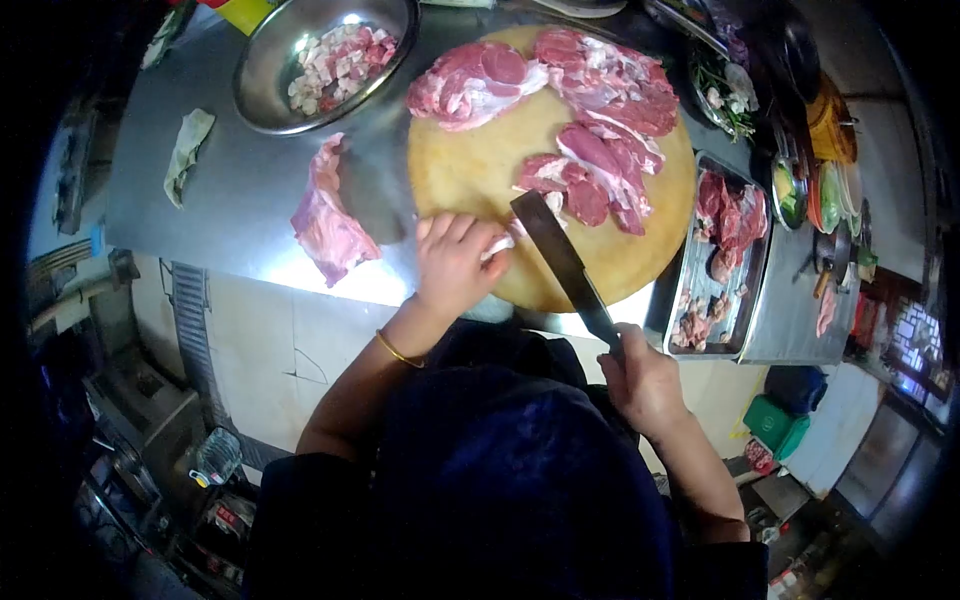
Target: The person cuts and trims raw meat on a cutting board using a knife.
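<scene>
At the block (465, 170), pinches a pale scrap (498, 244) in left hand (452, 258), grips cleaver (563, 260) in right hand (646, 384)! Expect soft, slippery meat (606, 172); press its thick middle.

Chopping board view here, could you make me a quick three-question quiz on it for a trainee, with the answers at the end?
1. Fill the gap: the cleaver is held in the person's own ____.
2. True or false: the steel bowl contains cut-up meat.
3. Multiple choice: in this view, where is the metal tray relative to the round chopping board?
A) to its left
B) to its right
C) on top of it

Key:
1. right hand
2. True
3. B
</scene>
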The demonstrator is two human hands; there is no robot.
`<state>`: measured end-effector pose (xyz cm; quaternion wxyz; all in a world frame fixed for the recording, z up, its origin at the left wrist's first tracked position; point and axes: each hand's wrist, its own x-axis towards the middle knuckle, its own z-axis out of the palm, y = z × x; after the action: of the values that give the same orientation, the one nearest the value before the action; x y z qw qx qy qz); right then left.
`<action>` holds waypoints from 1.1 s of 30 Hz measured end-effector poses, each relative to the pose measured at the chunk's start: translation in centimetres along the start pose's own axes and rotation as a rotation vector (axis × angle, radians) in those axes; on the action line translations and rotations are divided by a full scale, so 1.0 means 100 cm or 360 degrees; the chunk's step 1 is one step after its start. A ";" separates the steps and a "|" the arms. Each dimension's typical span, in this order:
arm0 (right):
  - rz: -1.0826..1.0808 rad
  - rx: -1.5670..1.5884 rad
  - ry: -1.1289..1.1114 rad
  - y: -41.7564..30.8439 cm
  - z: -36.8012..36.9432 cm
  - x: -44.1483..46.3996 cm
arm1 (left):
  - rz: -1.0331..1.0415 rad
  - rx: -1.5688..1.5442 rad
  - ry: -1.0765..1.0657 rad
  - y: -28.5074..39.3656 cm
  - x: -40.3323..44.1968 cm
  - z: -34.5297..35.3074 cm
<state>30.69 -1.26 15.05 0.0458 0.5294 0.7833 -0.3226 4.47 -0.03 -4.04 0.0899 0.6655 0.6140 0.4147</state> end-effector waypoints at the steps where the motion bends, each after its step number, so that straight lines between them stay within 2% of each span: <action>1: -0.0008 -0.0001 -0.0011 0.000 -0.001 -0.001 | -0.0002 -0.0009 0.0008 0.001 0.000 -0.001; 5: -0.0011 -0.0128 -0.0230 0.001 0.000 0.016 | -0.0024 -0.0076 -0.0005 0.004 -0.003 -0.007; 7: -0.0160 -0.0087 -0.0047 0.002 0.004 0.038 | 0.0088 -0.0071 0.0043 0.012 0.006 -0.022; 9: -0.0207 0.0001 0.0069 0.006 0.009 0.056 | -0.0237 -0.0279 0.0076 0.012 0.000 -0.020; 11: -0.0173 0.0128 0.0097 0.009 0.012 0.067 | -0.0105 -0.0035 0.0148 0.003 0.004 -0.017; 14: -0.0128 0.0110 0.0063 0.012 0.008 0.052 | 0.0002 0.0215 0.0013 -0.006 0.008 -0.014; 17: -0.0202 0.0012 0.0173 0.007 0.005 0.029 | -0.0025 0.0180 0.0025 -0.003 0.008 -0.018; 28: -0.0110 -0.0015 -0.0118 -0.018 0.003 0.023 | -0.0005 0.0165 0.0231 0.003 0.017 -0.018; 31: -0.0190 -0.0016 -0.0049 -0.021 0.020 0.060 | -0.0036 0.0128 0.0202 0.001 0.014 -0.018; 33: -0.0439 0.0051 0.0155 -0.032 0.031 0.102 | -0.0081 0.0076 0.0127 -0.003 0.009 -0.015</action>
<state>22.66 4.42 9.89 -0.0454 0.4325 0.8446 -0.3123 3.20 0.22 -2.86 0.0599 0.6345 0.6435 0.4239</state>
